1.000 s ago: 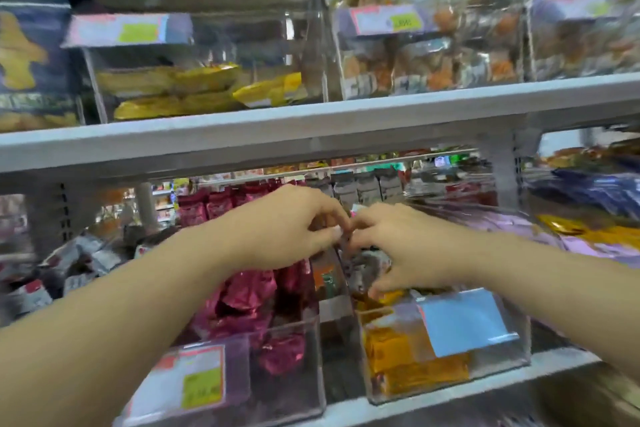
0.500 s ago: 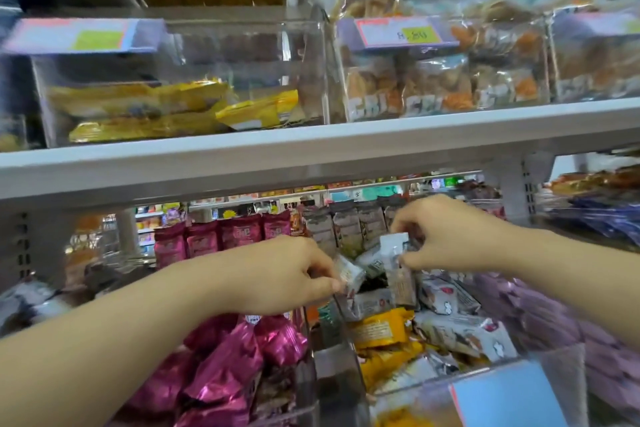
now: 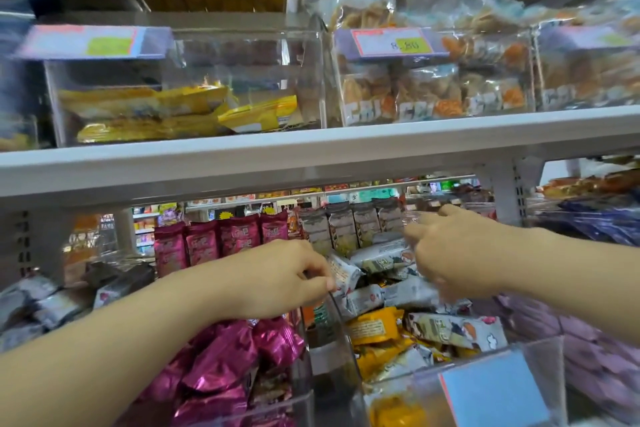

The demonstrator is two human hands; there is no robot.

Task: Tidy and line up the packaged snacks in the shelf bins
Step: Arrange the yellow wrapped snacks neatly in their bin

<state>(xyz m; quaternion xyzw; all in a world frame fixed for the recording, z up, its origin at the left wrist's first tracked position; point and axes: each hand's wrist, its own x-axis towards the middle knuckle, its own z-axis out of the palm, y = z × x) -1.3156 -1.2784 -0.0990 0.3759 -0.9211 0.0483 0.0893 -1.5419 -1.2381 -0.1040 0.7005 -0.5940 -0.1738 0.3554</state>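
My left hand (image 3: 277, 279) pinches the end of a white printed snack packet (image 3: 343, 276) at the left wall of the middle clear bin (image 3: 533, 354). That bin holds several white packets (image 3: 453, 326) and orange packets (image 3: 375, 324) lying at mixed angles. My right hand (image 3: 460, 253) hovers over the back of the bin with fingers stretched to the left, just above another white packet (image 3: 379, 251); its lower fingers are blurred. A row of grey packets (image 3: 346, 227) stands upright behind.
The left bin holds loose magenta packets (image 3: 228, 367), with an upright magenta row (image 3: 221, 239) behind. Purple packets (image 3: 595, 340) fill the bin to the right. A white shelf edge (image 3: 311, 152) runs close above my hands, carrying clear bins of yellow packets (image 3: 180, 111) and biscuit bags (image 3: 433, 94).
My right hand has let go of the packet it pinched and spread its fingers. My left hand keeps its pinch on a white packet. The view has moved closer to the bins.
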